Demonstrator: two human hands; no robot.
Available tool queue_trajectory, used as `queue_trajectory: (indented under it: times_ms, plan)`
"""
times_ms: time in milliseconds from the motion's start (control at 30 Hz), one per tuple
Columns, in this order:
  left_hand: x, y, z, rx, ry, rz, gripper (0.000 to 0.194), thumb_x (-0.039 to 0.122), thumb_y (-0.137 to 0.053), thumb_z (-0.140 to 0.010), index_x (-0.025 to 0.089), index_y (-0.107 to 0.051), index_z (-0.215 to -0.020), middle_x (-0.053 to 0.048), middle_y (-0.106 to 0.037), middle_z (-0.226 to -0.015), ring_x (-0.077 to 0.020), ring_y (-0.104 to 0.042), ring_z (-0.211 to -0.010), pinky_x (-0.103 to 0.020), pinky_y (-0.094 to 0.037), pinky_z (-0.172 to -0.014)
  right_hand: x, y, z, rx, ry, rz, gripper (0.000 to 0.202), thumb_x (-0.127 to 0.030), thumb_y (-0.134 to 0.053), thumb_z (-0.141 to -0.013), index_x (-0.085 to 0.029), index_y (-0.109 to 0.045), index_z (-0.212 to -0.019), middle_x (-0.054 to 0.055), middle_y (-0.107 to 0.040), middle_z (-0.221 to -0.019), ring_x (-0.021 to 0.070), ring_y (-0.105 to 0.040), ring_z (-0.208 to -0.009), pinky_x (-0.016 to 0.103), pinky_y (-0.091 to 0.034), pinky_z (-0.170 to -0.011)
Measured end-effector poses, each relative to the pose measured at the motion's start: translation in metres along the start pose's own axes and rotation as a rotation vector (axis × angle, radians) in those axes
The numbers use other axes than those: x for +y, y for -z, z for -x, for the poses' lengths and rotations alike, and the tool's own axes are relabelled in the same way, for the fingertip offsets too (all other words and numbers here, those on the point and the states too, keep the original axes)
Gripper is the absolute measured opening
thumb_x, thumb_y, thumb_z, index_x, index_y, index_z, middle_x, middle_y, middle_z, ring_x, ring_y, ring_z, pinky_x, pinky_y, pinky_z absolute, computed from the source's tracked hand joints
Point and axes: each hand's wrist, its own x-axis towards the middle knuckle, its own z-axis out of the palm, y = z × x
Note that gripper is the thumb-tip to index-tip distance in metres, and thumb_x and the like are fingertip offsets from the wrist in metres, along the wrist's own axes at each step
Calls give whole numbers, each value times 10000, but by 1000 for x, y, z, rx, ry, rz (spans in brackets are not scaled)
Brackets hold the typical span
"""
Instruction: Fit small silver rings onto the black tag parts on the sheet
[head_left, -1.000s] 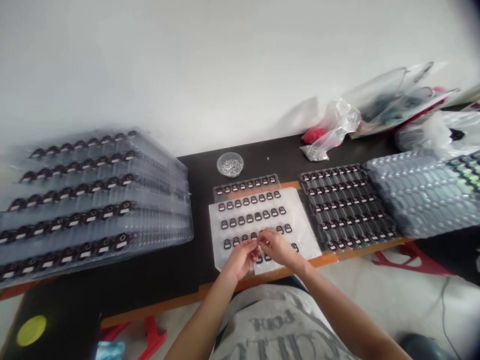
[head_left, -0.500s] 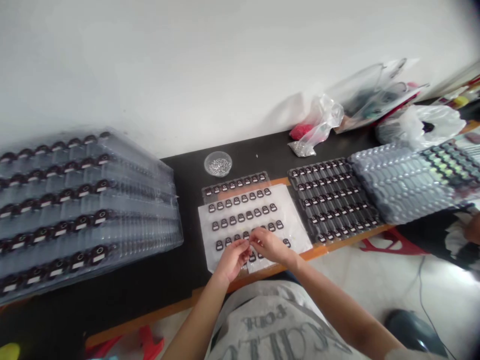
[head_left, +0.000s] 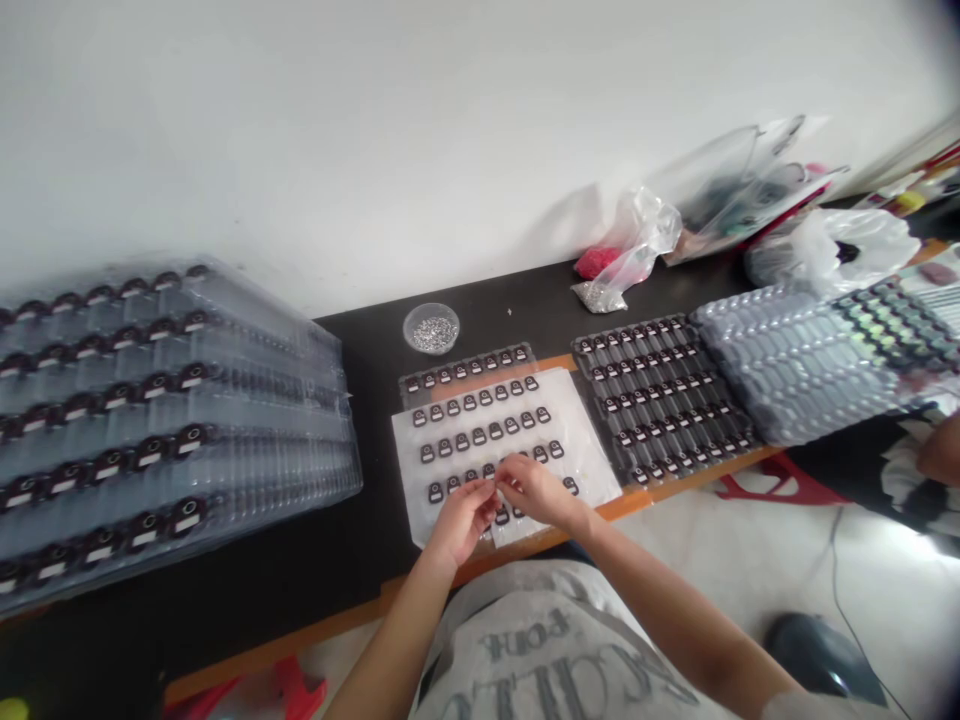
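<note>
My left hand (head_left: 466,518) and my right hand (head_left: 534,487) meet fingertip to fingertip over the near part of a white sheet (head_left: 600,465). Both are closed in a pinch; whatever lies between the fingers is too small to make out. Rows of small dark parts with pale labels (head_left: 478,437) lie on the sheet, which sits in a clear tray. Along the tray's far edge runs one more row of dark parts (head_left: 460,374). My hands cover some parts of the nearest rows. A round clear dish (head_left: 431,329) of tiny silvery pieces stands behind the tray.
Tall stacked clear trays (head_left: 277,390) with dark parts stand at left. To the right lie a filled tray (head_left: 667,395), clear trays (head_left: 795,360) and a plastic bag (head_left: 870,240). A bag of silvery bits (head_left: 600,296) lies near the wall. Another person's arm (head_left: 941,450) shows at far right.
The view has shifted slightly, so the table's things sit a little further left. My hands stay pinched together at nearly the same spot over the sheet.
</note>
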Motion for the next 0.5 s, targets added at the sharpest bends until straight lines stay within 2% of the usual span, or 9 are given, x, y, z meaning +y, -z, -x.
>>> queue_trajectory:
  times_ms: [167, 500]
  plan:
    - [-1, -1, 0, 24, -11, 44, 171, 207, -750, -627, 102, -643, -711, -19, -584, -607, -76, -523, -559, -163, -343, -456, 0, -3, 2, 23, -17, -40, 108, -89, -486, -815, -161, -566, -828, 19, -550, -805, 120, -523, -725, 222, -434, -676]
    - [0, 1, 2, -16, 3, 71, 153, 185, -729, -650, 97, -635, -731, -18, -583, -616, -77, -529, -572, -163, -351, -466, 1, -7, 5, 72, 34, -115, 127, -75, -485, -823, -178, -557, -837, 28, -547, -827, 139, -530, -768, 245, -442, -704]
